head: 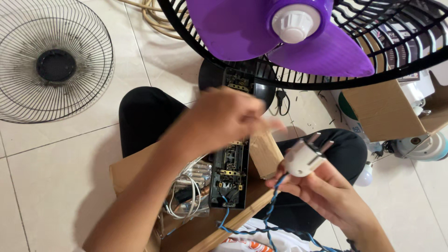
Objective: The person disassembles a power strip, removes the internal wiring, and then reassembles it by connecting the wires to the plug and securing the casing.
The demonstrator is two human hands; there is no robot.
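Pale floor tiles surround a cardboard sheet (128, 170) on the person's lap. Right hand (322, 191) pinches a white plug (304, 157) on a twisted blue wire (270, 205) beside the open switch box (228, 175); left hand (224, 116) hovers blurred, its grip unreadable. Steadying the plug, prongs up, seems wise.

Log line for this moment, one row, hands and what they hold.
right hand: holds white plug | left hand: blurred, above black switch box, grip unclear | twisted blue cable: runs from plug
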